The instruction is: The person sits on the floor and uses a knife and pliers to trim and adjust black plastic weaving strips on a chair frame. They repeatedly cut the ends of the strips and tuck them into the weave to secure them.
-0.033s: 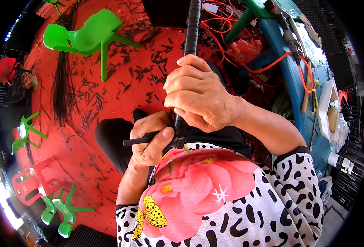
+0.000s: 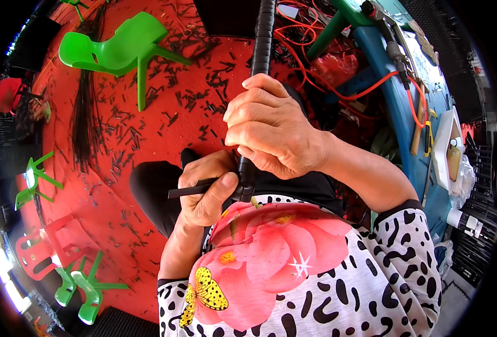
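A long black rod (image 2: 263, 48) with band-like rings along it runs from the top of the head view down to my lap. My right hand (image 2: 274, 129) is wrapped around it, fingers curled over the shaft. Below and to the left, my left hand (image 2: 206, 188) pinches a flat black strip (image 2: 189, 191) between thumb and fingers, close beside the rod's near end (image 2: 245, 182). One end of the strip sticks out to the left; its other end is hidden by my hand, so whether it joins the rod I cannot tell.
Short black offcuts (image 2: 128, 137) litter the red floor (image 2: 158, 132), with a bundle of long dark strands (image 2: 84, 121) at left. Green chairs (image 2: 128, 48) and a red chair (image 2: 38, 255) stand leftward. At right, a blue table (image 2: 408, 151) bears tools and an orange cable (image 2: 366, 95).
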Demonstrator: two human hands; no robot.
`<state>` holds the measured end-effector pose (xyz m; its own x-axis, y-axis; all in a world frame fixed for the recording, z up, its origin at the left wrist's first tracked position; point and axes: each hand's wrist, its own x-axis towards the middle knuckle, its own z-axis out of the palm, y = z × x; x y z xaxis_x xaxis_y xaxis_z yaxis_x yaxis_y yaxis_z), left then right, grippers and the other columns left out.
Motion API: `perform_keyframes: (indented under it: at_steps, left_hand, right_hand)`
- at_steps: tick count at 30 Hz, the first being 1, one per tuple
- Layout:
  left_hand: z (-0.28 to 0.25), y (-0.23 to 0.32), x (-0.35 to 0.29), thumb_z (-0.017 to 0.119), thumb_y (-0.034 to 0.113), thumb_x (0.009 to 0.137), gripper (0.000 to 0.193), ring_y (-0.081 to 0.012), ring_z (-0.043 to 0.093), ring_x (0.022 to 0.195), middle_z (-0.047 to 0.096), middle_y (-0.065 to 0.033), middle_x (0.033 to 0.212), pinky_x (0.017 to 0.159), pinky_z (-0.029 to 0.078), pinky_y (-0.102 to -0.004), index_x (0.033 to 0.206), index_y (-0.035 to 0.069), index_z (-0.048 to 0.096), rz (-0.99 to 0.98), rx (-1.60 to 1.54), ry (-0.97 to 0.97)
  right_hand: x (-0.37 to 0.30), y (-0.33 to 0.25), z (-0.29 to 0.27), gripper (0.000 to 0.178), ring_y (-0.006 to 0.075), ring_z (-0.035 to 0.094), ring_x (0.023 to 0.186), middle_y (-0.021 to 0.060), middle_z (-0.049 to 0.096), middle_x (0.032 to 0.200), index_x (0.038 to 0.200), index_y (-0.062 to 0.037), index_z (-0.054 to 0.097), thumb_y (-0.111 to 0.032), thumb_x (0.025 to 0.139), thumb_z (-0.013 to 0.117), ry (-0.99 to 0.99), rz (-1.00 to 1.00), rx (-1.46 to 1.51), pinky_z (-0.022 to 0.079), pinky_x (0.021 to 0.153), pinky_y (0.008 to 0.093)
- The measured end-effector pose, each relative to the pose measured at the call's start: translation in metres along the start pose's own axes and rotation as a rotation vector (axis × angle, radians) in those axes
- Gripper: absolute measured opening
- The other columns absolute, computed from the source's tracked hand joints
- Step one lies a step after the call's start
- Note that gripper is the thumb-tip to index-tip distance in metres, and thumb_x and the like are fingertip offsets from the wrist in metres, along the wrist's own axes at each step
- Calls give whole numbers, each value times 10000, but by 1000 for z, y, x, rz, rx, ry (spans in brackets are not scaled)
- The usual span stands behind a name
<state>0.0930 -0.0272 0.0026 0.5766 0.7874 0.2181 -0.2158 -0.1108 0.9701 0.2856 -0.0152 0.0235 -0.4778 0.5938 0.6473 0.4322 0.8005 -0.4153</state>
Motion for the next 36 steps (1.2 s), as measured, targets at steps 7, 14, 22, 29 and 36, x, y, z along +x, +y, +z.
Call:
perform_keyframes:
  at_steps: [7,14,22,29,36]
  left_hand:
    - [5,-4,-1,556,186,829,290,-139,391,557,458,-60,622,512,295,-289,619,10,458,68,-53,74]
    - [1,-12,-3,541,66,833,212,-164,435,545,490,-83,620,517,348,-293,642,-18,504,125,-121,30]
    - [0,-9,-13,574,67,826,131,-183,474,620,510,-108,701,568,379,-283,741,-20,527,195,-137,42]
    - [-3,-7,-25,688,52,663,227,-214,496,737,523,-123,785,663,390,-315,832,-21,555,124,-138,11]
    - [4,0,-33,674,61,682,355,-181,496,775,524,-113,899,714,415,-301,987,-23,513,44,-262,110]
  right_hand:
    - [12,-9,-22,311,265,534,958,67,544,897,870,-74,554,-273,661,670,-271,74,71,270,991,465]
    - [24,-19,-27,276,240,513,887,71,511,788,761,-60,547,-278,647,673,-366,152,5,276,1007,427]
    - [20,-15,-30,278,242,510,912,56,515,829,817,-72,560,-266,669,693,-362,114,53,271,1007,436]
    - [16,-8,-30,283,246,533,1004,54,545,912,907,-69,573,-332,810,609,-346,64,97,230,1015,451]
    - [5,-14,-24,185,290,549,1011,110,575,937,945,-8,567,-112,797,606,55,127,216,359,941,423]
